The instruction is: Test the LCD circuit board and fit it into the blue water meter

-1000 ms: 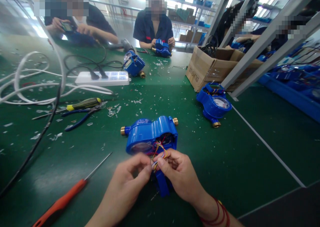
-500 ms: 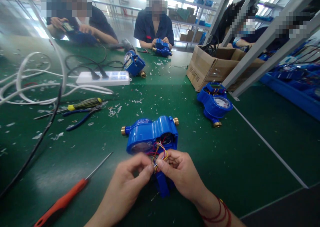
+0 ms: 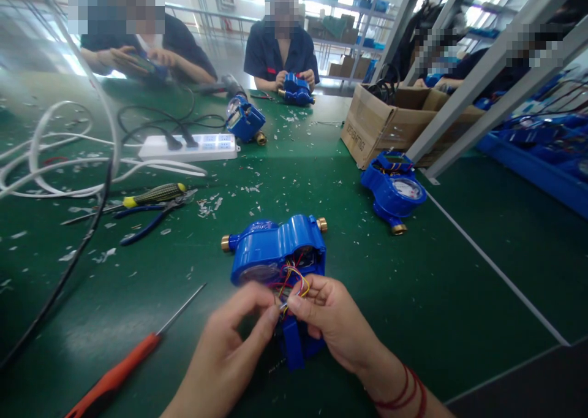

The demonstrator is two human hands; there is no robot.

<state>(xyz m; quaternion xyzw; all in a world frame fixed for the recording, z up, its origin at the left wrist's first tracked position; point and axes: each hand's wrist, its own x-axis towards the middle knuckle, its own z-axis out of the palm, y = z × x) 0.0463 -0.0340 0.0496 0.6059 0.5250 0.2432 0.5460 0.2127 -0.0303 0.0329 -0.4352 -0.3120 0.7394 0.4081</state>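
Observation:
A blue water meter (image 3: 257,255) with brass threaded ends lies on the green table just beyond my hands. Thin red, yellow and white wires (image 3: 301,281) come out of its open compartment. My right hand (image 3: 331,314) pinches these wires between thumb and fingers. Close beside it, my left hand (image 3: 245,323) has thumb and forefinger closed at the wire ends, where a small pale piece shows between the fingertips. Below the hands hangs or lies a blue cover part (image 3: 293,344), partly hidden by them.
An orange screwdriver (image 3: 126,360) lies at the left, with pliers (image 3: 151,219) and a yellow-black screwdriver (image 3: 156,194) farther off. Beyond are a white power strip (image 3: 188,148) with cables, a second meter (image 3: 395,188), a cardboard box (image 3: 376,127) and co-workers handling meters.
My hands remain at the wires, with small finger movements. The blue cover part below them has shifted slightly. Across the table, the left co-worker's hands have changed position on a device.

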